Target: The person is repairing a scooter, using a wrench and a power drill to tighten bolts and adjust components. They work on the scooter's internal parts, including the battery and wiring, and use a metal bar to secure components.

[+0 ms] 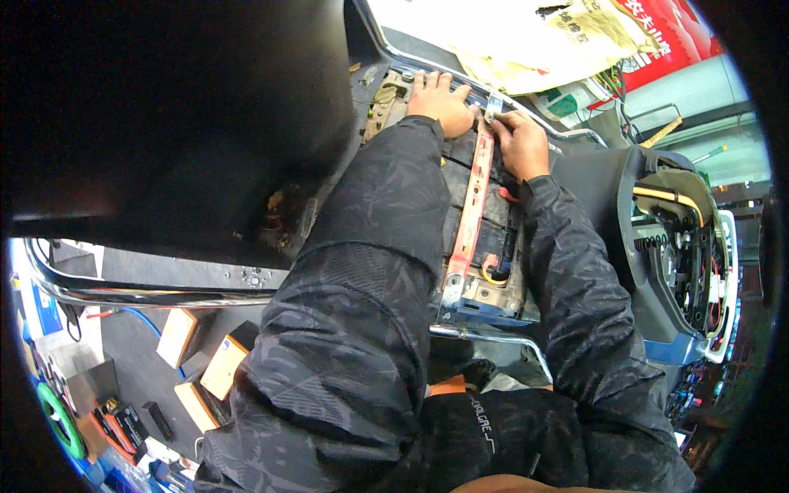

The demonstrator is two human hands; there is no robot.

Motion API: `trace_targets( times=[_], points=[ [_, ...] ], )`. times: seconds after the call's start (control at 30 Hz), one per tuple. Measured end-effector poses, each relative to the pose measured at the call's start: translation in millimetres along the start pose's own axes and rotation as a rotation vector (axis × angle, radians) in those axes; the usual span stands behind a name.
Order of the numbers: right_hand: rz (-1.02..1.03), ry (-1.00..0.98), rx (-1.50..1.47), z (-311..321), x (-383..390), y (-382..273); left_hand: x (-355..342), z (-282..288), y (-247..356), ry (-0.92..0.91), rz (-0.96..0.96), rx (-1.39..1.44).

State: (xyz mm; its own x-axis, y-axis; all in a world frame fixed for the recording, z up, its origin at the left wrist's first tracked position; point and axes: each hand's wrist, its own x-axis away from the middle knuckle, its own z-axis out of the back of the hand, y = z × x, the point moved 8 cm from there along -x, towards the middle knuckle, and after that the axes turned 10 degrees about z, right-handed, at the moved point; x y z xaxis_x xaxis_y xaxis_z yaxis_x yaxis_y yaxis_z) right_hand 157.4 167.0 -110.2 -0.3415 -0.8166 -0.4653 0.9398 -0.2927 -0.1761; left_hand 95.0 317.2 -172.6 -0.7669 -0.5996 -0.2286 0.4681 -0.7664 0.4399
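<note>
A long reddish metal hold-down bar (472, 209) lies across a row of dark batteries (496, 241) in the open floor compartment of a scooter-like vehicle. Both ends of the bar are bare grey metal. My left hand (442, 105) rests just left of the bar's far end, fingers spread over the compartment's far edge. At that same far end, my right hand (523, 146) is closed, thumb and fingers pinched against the metal. Whatever small thing sits between them is hidden. Beside the bar are a red terminal cover (508, 195) and a yellow cable loop (491, 275).
A big black panel (189, 123) stands at the left, with a chrome tube (156, 292) below it. On the right is an opened grey housing (670, 246) with exposed wiring. A yellowish sack (559, 45) lies beyond the compartment. Orange-and-black boxes (223, 367) sit lower left.
</note>
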Motion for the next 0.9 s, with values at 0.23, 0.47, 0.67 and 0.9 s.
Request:
trace_targets(
  times=[0.23,0.47,0.67,0.9],
  points=[
    [-0.132,-0.289,-0.012,-9.3,-27.3,17.6,1.4,0.7,0.8,0.004,0.018,-0.029],
    [-0.193,-0.439,0.01,-8.1,-39.0,20.6,0.2,-0.3,0.4,-0.025,0.032,-0.034],
    [-0.111,-0.363,0.005,-5.1,-35.5,14.3,0.8,0.7,0.7,-0.013,0.018,-0.027],
    [-0.077,-0.224,-0.009,-9.4,-25.4,13.7,1.7,1.4,-0.2,0.004,0.007,-0.025]
  ],
)
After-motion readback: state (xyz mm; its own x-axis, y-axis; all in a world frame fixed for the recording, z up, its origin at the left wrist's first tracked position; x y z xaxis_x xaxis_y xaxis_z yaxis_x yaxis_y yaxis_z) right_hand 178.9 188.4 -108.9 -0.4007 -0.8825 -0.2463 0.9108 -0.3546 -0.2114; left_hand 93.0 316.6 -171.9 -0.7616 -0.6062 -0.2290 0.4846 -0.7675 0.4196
